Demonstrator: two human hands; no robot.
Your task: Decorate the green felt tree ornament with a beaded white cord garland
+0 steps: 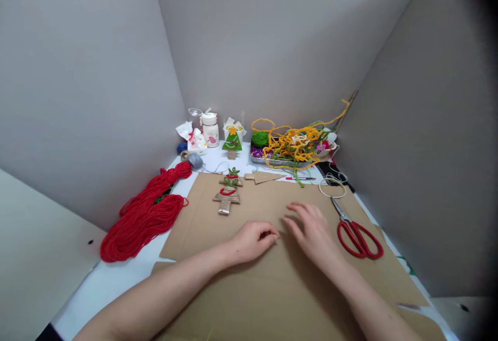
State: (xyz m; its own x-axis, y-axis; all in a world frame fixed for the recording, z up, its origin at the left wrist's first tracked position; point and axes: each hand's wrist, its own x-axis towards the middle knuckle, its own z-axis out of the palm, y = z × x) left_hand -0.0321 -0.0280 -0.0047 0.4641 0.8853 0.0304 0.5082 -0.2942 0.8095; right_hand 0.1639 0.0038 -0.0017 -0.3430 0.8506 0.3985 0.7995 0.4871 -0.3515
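Both my hands rest on a large brown cardboard sheet [272,289] that covers the desk. My left hand [254,240] lies knuckles up with its fingers curled under, and I see nothing in it. Just to its right, my right hand [313,229] lies flat on the cardboard with fingers stretched out and apart. Red-handled scissors [356,235] lie on the cardboard close to the right hand. A small cardboard tree wrapped in twine with red beads [227,196] lies beyond the left hand.
A big skein of red yarn [146,214] lies at the left. At the back stand a green felt tree [232,143], a white bottle [210,128], and a tray with tangled orange and green yarn [295,146]. Grey partition walls enclose the desk.
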